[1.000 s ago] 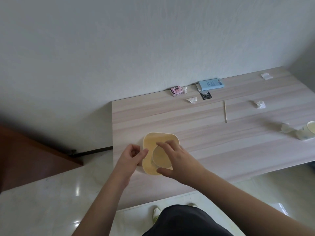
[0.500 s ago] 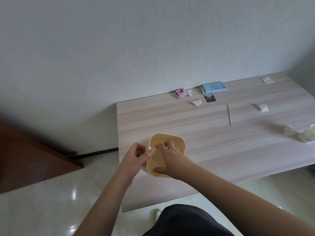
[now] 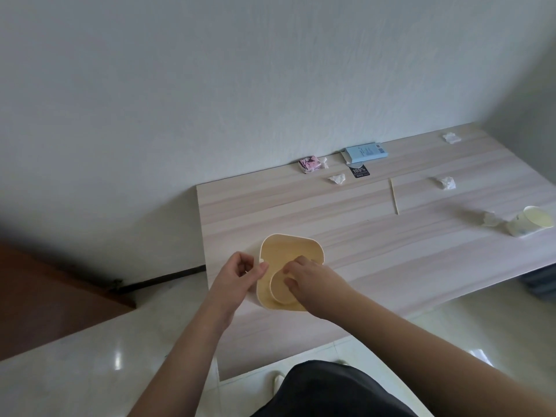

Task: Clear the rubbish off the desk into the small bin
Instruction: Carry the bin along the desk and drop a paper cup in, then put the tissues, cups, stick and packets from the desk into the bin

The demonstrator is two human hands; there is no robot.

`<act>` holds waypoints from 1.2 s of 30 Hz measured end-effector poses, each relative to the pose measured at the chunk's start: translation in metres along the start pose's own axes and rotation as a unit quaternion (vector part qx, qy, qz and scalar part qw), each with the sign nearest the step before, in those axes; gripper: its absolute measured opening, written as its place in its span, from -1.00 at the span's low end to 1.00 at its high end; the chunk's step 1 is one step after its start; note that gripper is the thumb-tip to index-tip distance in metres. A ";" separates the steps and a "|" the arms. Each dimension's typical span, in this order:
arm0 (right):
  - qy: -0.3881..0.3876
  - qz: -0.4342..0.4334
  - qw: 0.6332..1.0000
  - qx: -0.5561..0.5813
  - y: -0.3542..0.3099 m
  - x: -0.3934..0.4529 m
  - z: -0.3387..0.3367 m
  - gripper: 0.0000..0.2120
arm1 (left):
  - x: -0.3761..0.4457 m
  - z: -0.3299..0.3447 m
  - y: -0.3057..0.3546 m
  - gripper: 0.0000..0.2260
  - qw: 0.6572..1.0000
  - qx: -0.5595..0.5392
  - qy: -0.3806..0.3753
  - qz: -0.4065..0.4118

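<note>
The small yellow bin (image 3: pixel 290 246) stands near the desk's front left corner, its mouth facing up. My left hand (image 3: pixel 240 275) pinches its left rim. From the near right side my right hand (image 3: pixel 313 278) lies over the rim with its fingers bent down into the bin. Rubbish is scattered farther off: crumpled tissues (image 3: pixel 337 179) (image 3: pixel 446 183) (image 3: pixel 451 137) (image 3: pixel 490 218), a paper cup (image 3: pixel 529 225) on its side at the right edge, and a thin wooden stick (image 3: pixel 394 196).
Against the back wall lie a pink packet (image 3: pixel 310 164), a light blue box (image 3: pixel 365 152) and a black tag (image 3: pixel 359 170). The pale wooden desk (image 3: pixel 391 266) ends close on the left. A brown door (image 3: pixel 45 296) stands at the far left over the tiled floor.
My right hand's fingers, spread above the bin a second ago, have curled down into it. The left hand has stayed at the left rim.
</note>
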State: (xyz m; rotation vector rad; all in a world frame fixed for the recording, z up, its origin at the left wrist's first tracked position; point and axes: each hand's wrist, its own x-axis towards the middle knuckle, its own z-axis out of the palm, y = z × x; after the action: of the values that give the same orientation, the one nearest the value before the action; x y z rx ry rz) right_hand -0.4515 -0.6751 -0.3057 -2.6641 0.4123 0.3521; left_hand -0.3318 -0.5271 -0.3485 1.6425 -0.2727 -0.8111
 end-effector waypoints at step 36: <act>0.156 0.154 0.972 -0.079 0.264 -0.163 -0.047 -0.40 | -0.003 0.234 0.017 -0.84 0.997 -0.034 0.010 -0.071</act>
State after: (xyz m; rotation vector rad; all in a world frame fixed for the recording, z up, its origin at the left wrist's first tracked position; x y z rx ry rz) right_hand -0.6825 -0.8873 -0.3111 -2.8184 0.9365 0.0527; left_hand -0.4786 -0.7095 -0.3394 1.6176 -0.1135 -0.9020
